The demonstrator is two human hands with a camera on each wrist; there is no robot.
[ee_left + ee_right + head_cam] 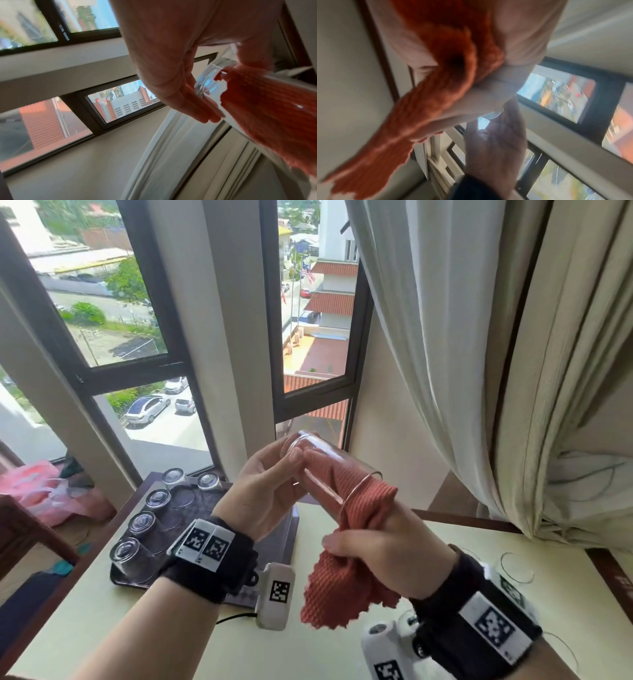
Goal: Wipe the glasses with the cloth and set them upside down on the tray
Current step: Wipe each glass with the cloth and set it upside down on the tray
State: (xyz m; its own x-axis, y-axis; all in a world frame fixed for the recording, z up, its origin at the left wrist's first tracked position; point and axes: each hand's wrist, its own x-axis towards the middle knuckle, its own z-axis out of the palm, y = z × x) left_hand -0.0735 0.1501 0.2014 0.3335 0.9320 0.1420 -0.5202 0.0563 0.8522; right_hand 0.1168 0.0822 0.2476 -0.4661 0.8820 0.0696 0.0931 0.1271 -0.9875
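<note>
Above table (342,655), hands (267,491) around glass (322,460)

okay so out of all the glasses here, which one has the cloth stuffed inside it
The clear drinking glass held tilted in the left hand, with the red ribbed cloth pushed in by the right hand. The glasses on the dark tray stand upside down.

Dark-framed windows (130,302) fill the far wall, split by a cream pillar (222,337), with sunlit streets, parked cars and red roofs outside. Pale curtains (479,354) hang bunched at the right. A cream counter (171,628) has a dark wooden edge.
</note>
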